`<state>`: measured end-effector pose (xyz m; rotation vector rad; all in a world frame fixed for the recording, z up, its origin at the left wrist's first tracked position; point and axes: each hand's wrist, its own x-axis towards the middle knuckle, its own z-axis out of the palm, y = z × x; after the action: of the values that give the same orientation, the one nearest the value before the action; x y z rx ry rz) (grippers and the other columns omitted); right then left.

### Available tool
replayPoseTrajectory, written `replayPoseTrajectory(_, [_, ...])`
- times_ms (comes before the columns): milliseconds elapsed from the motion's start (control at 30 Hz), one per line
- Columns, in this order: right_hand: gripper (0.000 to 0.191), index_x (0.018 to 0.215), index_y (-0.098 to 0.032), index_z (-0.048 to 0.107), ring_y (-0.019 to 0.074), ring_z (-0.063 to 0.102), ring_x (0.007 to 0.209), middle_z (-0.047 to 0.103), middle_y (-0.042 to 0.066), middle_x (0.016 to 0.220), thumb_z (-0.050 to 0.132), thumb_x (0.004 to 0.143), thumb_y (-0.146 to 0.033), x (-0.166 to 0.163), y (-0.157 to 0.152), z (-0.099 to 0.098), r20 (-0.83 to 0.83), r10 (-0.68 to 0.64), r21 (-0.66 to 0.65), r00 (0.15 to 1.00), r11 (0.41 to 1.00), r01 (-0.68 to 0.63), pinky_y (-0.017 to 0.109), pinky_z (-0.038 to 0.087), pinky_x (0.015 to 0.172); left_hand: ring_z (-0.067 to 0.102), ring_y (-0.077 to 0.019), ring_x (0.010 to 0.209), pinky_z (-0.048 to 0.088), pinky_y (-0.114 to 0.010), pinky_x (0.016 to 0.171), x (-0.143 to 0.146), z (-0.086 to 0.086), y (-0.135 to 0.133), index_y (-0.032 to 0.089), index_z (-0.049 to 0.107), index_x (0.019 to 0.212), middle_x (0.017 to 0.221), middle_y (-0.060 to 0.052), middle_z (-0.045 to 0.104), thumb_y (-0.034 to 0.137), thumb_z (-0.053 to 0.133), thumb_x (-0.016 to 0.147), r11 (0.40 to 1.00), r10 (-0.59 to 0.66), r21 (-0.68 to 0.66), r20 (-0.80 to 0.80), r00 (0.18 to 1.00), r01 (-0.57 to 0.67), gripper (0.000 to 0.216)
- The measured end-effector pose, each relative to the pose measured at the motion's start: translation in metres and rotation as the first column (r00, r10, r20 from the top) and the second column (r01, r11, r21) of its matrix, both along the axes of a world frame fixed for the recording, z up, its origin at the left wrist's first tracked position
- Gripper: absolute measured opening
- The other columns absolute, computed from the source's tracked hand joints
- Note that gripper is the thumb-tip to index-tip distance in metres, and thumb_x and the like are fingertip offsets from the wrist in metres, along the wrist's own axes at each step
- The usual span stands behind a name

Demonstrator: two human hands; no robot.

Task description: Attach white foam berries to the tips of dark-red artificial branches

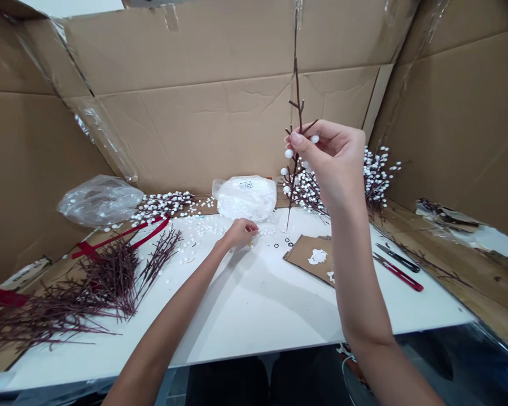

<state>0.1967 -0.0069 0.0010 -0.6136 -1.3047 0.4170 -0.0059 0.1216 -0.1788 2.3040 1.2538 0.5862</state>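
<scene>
My right hand (336, 152) is raised and pinches a brown twig (297, 90) between thumb and fingers. The twig stands upright, its upper side shoots bare, with a few white berry balls on its lower shoots. Lower down, my left hand (239, 232) is at the table among loose white balls (203, 228), its fingers curled together; whatever may be between the fingertips is too small to make out. Just behind it lies a plastic bag of white balls (246, 197). A cardboard piece (298, 256) bearing a white paste blob (317, 256) lies below my right hand, partly hidden by the forearm.
Bare brown twigs (114, 276) are heaped at left beside a red ribbon (152, 231). Finished-looking berry sprays (376, 175) stand at right, others (165, 206) lie back left near a clear bag (101, 200). Red-handled snips (400, 273) and black ones (400, 258) lie at right. Cardboard walls (195, 129) enclose the table.
</scene>
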Motion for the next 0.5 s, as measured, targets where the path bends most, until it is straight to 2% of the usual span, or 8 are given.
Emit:
replayPoseTrajectory(100, [0.017,0.061,-0.020,0.059,0.0107,0.057,0.066,0.061,0.000,0.073,0.066,0.076,-0.024,0.001,-0.001,0.001,0.001,0.013,0.045,1.000,0.999,-0.013,0.028,0.047,0.063,0.062,-0.0183,0.074,0.047,-0.026,0.069,0.008,-0.002,0.001,0.013,0.071,0.083,0.080,-0.008,0.071,0.030,0.060,0.070,0.999,0.038,0.013,0.004,0.999,-0.038,0.024])
replayPoseTrajectory(200, [0.018,0.062,-0.020,0.058,0.0118,0.059,0.070,0.062,0.000,0.075,0.066,0.076,-0.029,0.002,0.000,0.002,0.014,-0.011,0.016,1.000,1.000,0.010,0.028,0.049,0.065,0.061,-0.0192,0.073,0.047,-0.029,0.070,0.013,-0.004,0.004,0.011,0.070,0.088,0.079,-0.009,0.070,0.027,0.060,0.069,0.993,0.108,0.047,-0.002,0.994,-0.108,0.027])
replayPoseTrajectory(400, [0.021,0.065,-0.020,0.059,0.0145,0.061,0.078,0.062,0.001,0.079,0.067,0.074,-0.037,0.004,0.001,0.001,0.020,-0.032,-0.035,0.999,0.999,0.033,0.029,0.051,0.066,0.060,-0.0196,0.068,0.044,-0.029,0.066,0.020,-0.001,0.005,0.014,0.069,0.065,0.068,-0.007,0.069,0.024,0.057,0.067,0.992,0.115,0.056,-0.052,0.992,-0.112,0.016])
replayPoseTrajectory(500, [0.021,0.065,-0.020,0.059,0.0141,0.061,0.076,0.062,0.001,0.080,0.067,0.074,-0.038,0.004,0.001,0.001,0.019,-0.029,-0.029,0.999,0.999,0.030,0.029,0.051,0.066,0.060,-0.0186,0.066,0.043,-0.027,0.065,0.018,0.000,0.006,0.014,0.067,0.060,0.063,-0.005,0.067,0.018,0.052,0.067,0.993,0.105,0.057,-0.071,0.992,-0.101,0.017])
